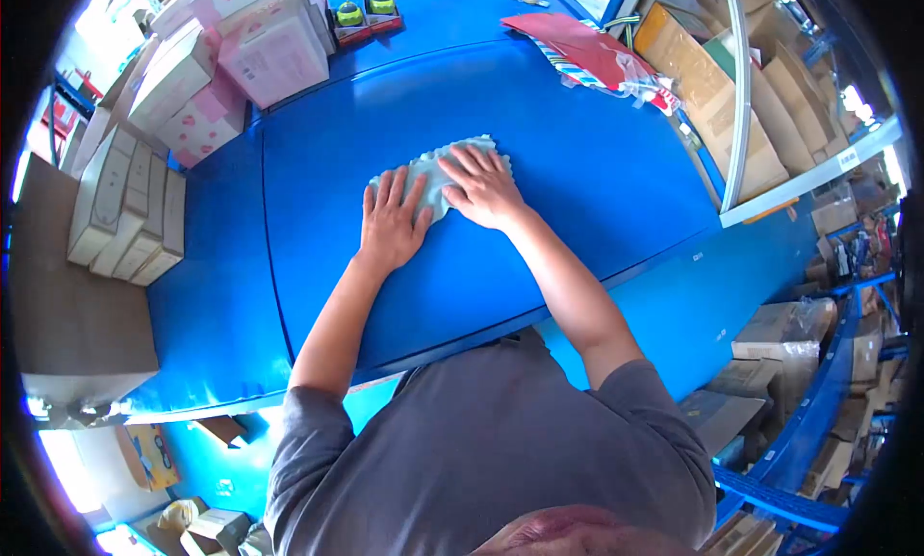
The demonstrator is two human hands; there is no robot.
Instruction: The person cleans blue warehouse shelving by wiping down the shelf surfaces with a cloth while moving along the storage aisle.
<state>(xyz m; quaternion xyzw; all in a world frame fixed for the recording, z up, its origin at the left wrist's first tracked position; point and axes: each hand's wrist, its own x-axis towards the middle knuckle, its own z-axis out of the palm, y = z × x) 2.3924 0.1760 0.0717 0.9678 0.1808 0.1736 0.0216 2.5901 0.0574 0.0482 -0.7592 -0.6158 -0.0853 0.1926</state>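
Observation:
A pale blue-green cloth [430, 177] with wavy edges lies spread on the blue table [433, 286]. My left hand [391, 221] rests flat on the left part of the cloth, its fingers stretched out and pointing away from me. On the right part, my right hand [483, 187] presses down with its fingers extended and slightly apart. Both palms face down, and part of the cloth is hidden beneath them.
Pink and white boxes [274, 55] are stacked at the back left, with white cartons [125, 205] nearer. Two green-topped items [366, 13] stand at the back. Red and striped bags [597, 55] lie back right, beside cardboard [707, 103] behind a metal frame [739, 94].

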